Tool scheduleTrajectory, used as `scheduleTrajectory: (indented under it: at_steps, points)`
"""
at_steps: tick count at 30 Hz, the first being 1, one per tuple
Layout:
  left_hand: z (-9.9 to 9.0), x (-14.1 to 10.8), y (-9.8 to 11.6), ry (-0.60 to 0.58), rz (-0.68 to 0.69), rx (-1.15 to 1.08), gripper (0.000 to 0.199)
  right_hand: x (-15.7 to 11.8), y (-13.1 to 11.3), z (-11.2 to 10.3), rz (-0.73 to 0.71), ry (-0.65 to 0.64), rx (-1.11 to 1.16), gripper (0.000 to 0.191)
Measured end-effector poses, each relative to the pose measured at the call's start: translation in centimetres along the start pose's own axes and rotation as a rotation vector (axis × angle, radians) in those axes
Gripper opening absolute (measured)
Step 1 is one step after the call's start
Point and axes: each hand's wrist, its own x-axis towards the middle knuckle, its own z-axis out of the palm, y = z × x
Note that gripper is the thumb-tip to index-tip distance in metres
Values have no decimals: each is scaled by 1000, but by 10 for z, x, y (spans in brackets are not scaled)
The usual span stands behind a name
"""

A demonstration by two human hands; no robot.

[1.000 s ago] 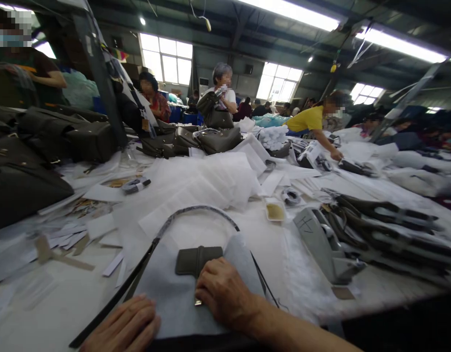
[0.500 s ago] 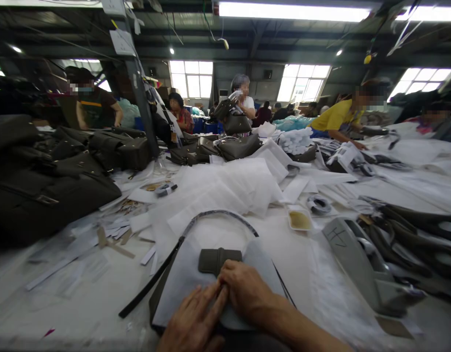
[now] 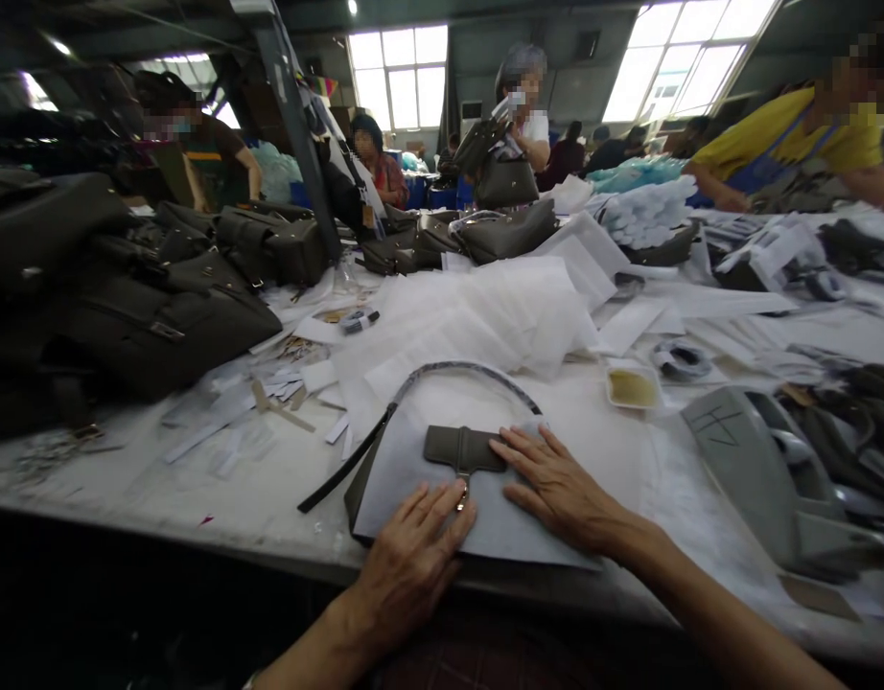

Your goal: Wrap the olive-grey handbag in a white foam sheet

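Note:
A dark olive handbag (image 3: pixel 361 484) lies in front of me with its front covered by a pale sheet (image 3: pixel 406 479). On top of that sheet rests the bag's flap tab (image 3: pixel 442 445), and a small metal clasp (image 3: pixel 462 494) hangs below it. The arched handle (image 3: pixel 456 367) has a clear wrapping and points away from me. My left hand (image 3: pixel 413 551) is flat on the lower front, fingertips beside the clasp. My right hand (image 3: pixel 557 489) is spread over the sheet's right side, its fingers touching the tab's right end. Both hands are open.
Stacked dark bags (image 3: pixel 190 316) rise on the left. White sheets (image 3: pixel 477 311) spread behind the handbag. A tray with yellow contents (image 3: pixel 631 386) and a grey tape dispenser (image 3: pixel 751 470) stand right. Paper scraps (image 3: pixel 276 388) lie left; co-workers stand across the table.
My right hand has opened and moved right, off the clasp area. My left hand now lies flat by the clasp, which has come into sight. The view has tilted down.

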Motion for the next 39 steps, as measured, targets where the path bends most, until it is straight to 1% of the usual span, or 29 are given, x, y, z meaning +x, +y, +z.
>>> scheduleTrajectory:
  at_steps: [2,4,6,8,10,13,15,17,18,21,22,23,27,30,33,35,37,39]
  points:
    - [3,-1,1,19,-17,-5,52,1,2,-5,-14,-15,21,56]
    - [4,-1,1,20,-29,-12,50,4,-1,-18,-1,-51,40,58]
    - [3,0,1,12,-33,-15,50,8,-12,-31,24,-63,47,62]
    - [2,0,1,22,-22,-11,49,13,-28,-37,11,-28,54,64]
    - [3,0,1,56,-22,-6,46,17,-44,-32,-34,-12,61,63]
    - [7,-2,0,110,-29,10,42,20,-54,-9,-49,-64,72,62]
    - [14,-5,-1,135,-10,30,41,20,-52,4,-35,-86,95,63]
    - [24,-8,-4,182,42,52,41,20,-47,9,-25,-85,128,64]
    - [30,-9,-5,233,61,57,40,20,-45,8,-22,-85,144,64]
    - [45,-9,-10,481,61,74,38,22,-44,-2,-27,-110,182,64]
    - [47,-9,-12,521,60,87,37,23,-45,-6,-26,-124,189,64]
    - [48,-8,-13,518,69,103,37,24,-46,-9,-19,-140,192,65]
    - [40,-5,-16,375,121,143,34,26,-45,-23,19,-223,199,62]
    - [39,-1,-13,437,78,143,33,23,-36,-31,12,-261,245,58]
    - [42,1,-11,517,45,144,32,19,-25,-32,20,-281,268,54]
    - [44,1,-10,501,41,164,29,16,-20,-28,10,-280,244,53]
    - [44,0,-8,494,30,180,22,13,-16,-20,-24,-230,203,50]
    - [46,0,-5,529,14,182,15,11,-11,-11,-75,-149,159,47]
